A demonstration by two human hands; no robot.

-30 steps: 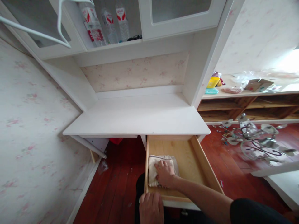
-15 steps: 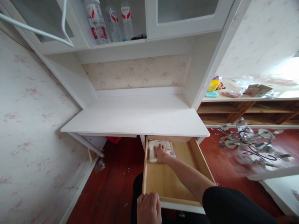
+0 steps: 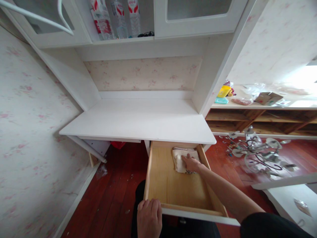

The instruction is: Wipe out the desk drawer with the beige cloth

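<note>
Red wooden floor (image 3: 116,188), white desk (image 3: 146,120): my hands at its pulled-out, pale wooden drawer (image 3: 170,190).

My right hand (image 3: 192,163) rests, fingers extended and not clenched, on a folded cream cloth (image 3: 178,158); my left hand (image 3: 149,216) grips the drawer's front left corner. The cloth lies at the drawer's back right, directly under my right hand, well apart from my left. It looks flat and squarish, with a dark-trimmed back edge; I can't tell its long axis.

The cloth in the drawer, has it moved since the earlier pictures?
Yes; against the drawer, the cloth has gone from the left side to the back right corner.
</note>
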